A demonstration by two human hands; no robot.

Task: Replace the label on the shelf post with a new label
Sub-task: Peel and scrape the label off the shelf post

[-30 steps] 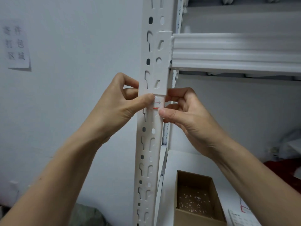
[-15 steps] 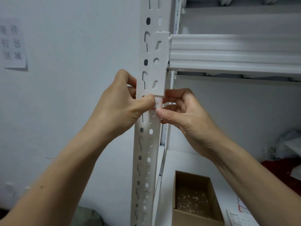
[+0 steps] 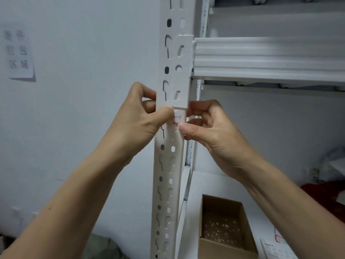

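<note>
A white perforated shelf post (image 3: 168, 165) rises through the middle of the view. A small white label (image 3: 178, 117) with a red line sits on its front face, just under the beam bracket. My left hand (image 3: 138, 120) wraps the post from the left, its thumb tip pressing on the label's left edge. From the right, my right hand (image 3: 209, 126) reaches in, thumb tip touching the label's lower right corner and fingers curled behind the post. Part of the label is hidden under the thumbs.
A white shelf beam (image 3: 268, 58) runs right from the post. On the lower shelf sits an open cardboard box (image 3: 225, 227) with paper scraps, a sheet of labels (image 3: 278, 249) to its right. A paper sign (image 3: 18, 53) hangs on the left wall.
Both hands stay on the label. My left thumb has slid slightly left, uncovering more of the label than half a second ago.
</note>
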